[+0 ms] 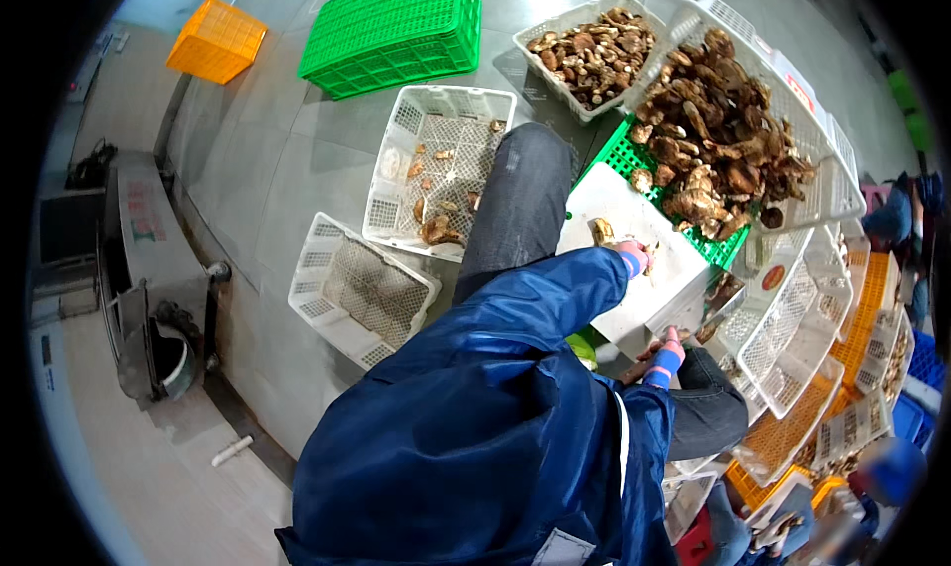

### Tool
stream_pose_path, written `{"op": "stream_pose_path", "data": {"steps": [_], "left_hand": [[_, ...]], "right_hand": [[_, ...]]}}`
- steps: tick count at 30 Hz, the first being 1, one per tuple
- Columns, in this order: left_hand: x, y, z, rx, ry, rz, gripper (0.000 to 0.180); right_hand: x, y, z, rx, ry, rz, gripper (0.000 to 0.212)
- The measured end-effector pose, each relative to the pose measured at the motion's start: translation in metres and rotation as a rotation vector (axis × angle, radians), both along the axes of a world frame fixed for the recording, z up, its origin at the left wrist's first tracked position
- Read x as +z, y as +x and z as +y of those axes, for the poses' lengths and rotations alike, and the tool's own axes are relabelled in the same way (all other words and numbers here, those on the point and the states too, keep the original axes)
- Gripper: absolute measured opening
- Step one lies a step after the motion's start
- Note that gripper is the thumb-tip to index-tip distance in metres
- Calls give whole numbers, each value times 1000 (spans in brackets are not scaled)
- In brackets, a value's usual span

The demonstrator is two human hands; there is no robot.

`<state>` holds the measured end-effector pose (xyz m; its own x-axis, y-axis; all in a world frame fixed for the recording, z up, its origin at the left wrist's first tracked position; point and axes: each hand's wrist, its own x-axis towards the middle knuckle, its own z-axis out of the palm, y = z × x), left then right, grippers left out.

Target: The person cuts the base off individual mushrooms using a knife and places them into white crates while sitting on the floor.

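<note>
My left hand (634, 257), in a blue sleeve with a pink and blue cuff, rests closed over the white board (600, 202). Small pale bits lie by its fingertips, and whatever it grips is too small to make out. Just beyond it on the board is a cut mushroom piece (602, 231). At the board's near right edge, my right hand (666, 350) is wrapped round the handle of a broad-bladed knife (684, 315), its shiny blade pointing right. Past the board, a tilted white crate (827, 185) spills brown mushrooms (728, 120) onto a green crate (622, 153).
Left of my knee stand a white crate (381, 185) with a few mushroom pieces and another white crate (309, 269). Farther off are a green crate (391, 36), an orange crate (216, 39) and a crate of mushrooms (594, 56). Stacked crates (783, 348) and other people crowd the right.
</note>
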<state>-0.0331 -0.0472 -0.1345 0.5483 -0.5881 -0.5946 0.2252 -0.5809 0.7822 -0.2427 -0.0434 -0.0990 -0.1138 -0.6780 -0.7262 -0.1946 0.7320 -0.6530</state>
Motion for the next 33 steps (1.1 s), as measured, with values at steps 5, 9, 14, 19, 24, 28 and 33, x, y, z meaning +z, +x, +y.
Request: {"op": "stream_pose_path", "data": {"steps": [5, 9, 14, 19, 24, 28, 33], "left_hand": [[33, 17, -5, 187, -466, 391, 27], [191, 94, 51, 23, -657, 298, 19], [169, 240, 170, 671, -719, 156, 13], [61, 289, 242, 802, 137, -89, 55], [178, 248, 147, 500, -483, -833, 50], [197, 170, 62, -55, -336, -659, 38], [44, 119, 26, -528, 495, -473, 71]], "right_hand": [[0, 13, -3, -16, 163, 48, 44], [-3, -13, -2, -77, 120, 62, 44], [9, 3, -2, -99, 125, 29, 28], [5, 0, 0, -63, 24, -13, 22], [19, 8, 4, -47, -2, -41, 20], [18, 6, 6, -104, 4, -117, 20], [29, 17, 6, -89, 49, -143, 24]]}}
